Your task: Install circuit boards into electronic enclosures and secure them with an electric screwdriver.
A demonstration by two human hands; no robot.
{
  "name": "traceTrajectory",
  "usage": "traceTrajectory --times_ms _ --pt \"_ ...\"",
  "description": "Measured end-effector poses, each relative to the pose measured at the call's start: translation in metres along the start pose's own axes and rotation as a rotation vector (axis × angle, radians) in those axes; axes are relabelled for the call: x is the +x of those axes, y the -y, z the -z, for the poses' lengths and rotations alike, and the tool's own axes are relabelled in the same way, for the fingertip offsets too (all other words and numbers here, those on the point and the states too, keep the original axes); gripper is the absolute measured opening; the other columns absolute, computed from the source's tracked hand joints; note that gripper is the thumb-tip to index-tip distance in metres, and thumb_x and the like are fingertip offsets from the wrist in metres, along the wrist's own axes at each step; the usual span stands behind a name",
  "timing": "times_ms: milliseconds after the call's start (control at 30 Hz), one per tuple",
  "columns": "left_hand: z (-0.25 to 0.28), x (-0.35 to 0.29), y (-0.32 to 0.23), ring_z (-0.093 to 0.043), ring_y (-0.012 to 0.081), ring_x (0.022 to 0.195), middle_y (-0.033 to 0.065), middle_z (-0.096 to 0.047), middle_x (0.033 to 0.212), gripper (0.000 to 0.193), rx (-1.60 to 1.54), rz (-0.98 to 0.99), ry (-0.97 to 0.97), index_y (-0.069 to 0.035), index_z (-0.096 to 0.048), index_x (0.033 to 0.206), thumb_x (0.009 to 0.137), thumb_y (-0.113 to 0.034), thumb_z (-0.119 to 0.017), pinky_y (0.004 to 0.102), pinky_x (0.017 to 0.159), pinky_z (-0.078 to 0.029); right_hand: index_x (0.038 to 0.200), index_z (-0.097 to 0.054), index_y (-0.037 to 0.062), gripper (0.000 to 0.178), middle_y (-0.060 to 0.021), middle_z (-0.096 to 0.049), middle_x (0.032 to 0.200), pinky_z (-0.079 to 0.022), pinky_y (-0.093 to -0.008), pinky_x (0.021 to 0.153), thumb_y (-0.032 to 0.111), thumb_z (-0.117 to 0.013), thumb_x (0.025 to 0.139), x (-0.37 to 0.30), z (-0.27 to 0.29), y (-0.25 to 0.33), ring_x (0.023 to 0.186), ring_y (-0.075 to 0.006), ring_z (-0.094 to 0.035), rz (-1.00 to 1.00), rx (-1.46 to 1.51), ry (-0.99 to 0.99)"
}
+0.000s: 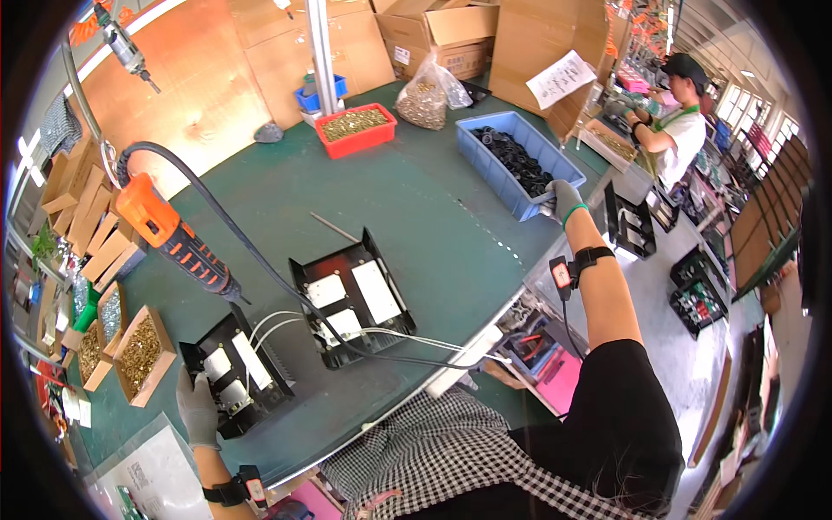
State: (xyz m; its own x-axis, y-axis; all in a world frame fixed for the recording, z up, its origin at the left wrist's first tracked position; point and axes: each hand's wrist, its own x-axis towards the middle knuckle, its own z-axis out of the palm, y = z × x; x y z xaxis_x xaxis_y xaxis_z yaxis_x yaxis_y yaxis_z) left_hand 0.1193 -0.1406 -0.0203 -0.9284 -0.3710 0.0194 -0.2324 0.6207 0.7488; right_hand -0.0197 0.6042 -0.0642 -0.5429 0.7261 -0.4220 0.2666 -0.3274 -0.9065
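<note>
My left hand (198, 411), in a grey glove, grips the near left edge of a black open housing (276, 381) with white and silver blocks and white cables inside. A second black housing (400, 309) of the same kind lies to its right, with white cables running from it toward the table edge. My right hand (566, 198), gloved in grey with a green cuff, is closed on the near right corner of a blue plastic bin (490, 178). Black ring-like parts (511, 159) fill that bin. The right fingertips are partly hidden at its rim.
An orange-and-black power screwdriver (178, 234) hangs over the green table (407, 195) on a dark cable. Cardboard trays of brass-coloured screws (139, 355) stand at left. A red bin (381, 133) and a bag of small parts (422, 102) stand behind. A co-worker (685, 130) works at far right.
</note>
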Motion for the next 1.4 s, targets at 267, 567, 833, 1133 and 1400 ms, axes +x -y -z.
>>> traceTrajectory --times_ms 267,567,833,1133,1400 --pt "0.005 0.021 0.043 -0.059 0.0251 0.089 0.0161 -0.062 0.101 0.039 0.004 -0.158 0.066 0.000 -0.056 0.123 0.090 -0.016 -0.046 0.0355 0.081 -0.046 0.087 -0.062 0.0023 0.020 -0.0062 -0.061 0.072 -0.051 -0.0335 0.056 0.012 -0.060 0.070 -0.161 0.125 -0.036 0.058 -0.0208 -0.058 0.158 0.106 0.164" --pt "0.014 0.062 0.084 -0.056 0.0159 0.097 0.0090 -0.061 0.115 0.043 -0.021 -0.147 0.213 0.002 -0.050 0.132 0.097 -0.021 -0.048 0.0279 0.086 -0.045 0.117 -0.059 0.0000 0.059 -0.0032 -0.060 0.094 -0.047 -0.0250 0.079 0.015 -0.062 0.060 -0.323 0.236 -0.077 0.082 -0.0140 -0.056 0.210 -0.013 0.292" --pt "0.025 0.088 0.101 -0.055 0.0205 0.108 0.0149 -0.056 0.126 0.046 0.140 -0.309 0.260 0.006 -0.043 0.136 0.098 -0.018 -0.048 0.0298 0.093 -0.043 0.131 -0.050 -0.0047 0.077 -0.0118 -0.063 0.113 -0.053 -0.0317 0.086 0.006 -0.056 0.055 -0.404 0.329 -0.152 0.095 -0.0213 -0.064 0.095 0.062 0.131" --pt "0.032 0.093 0.096 -0.052 0.0181 0.113 0.0127 -0.055 0.128 0.051 -0.038 -0.178 0.393 0.005 -0.040 0.140 0.098 -0.022 -0.050 0.0286 0.097 -0.041 0.117 -0.058 -0.0010 0.056 -0.0041 -0.062 0.094 -0.050 -0.0255 0.074 0.007 -0.057 0.062 -0.430 0.336 -0.215 0.082 -0.0148 -0.060 -0.017 0.062 0.072" --pt "0.030 0.110 0.117 -0.052 0.0166 0.115 0.0099 -0.053 0.131 0.050 -0.060 -0.153 0.465 0.002 -0.042 0.141 0.100 -0.026 -0.048 0.0279 0.098 -0.040 0.102 -0.060 0.0061 0.040 -0.0038 -0.061 0.081 -0.053 -0.0357 0.060 0.006 -0.055 0.063 -0.387 0.401 -0.310 0.061 -0.0211 -0.059 -0.100 0.265 -0.160"
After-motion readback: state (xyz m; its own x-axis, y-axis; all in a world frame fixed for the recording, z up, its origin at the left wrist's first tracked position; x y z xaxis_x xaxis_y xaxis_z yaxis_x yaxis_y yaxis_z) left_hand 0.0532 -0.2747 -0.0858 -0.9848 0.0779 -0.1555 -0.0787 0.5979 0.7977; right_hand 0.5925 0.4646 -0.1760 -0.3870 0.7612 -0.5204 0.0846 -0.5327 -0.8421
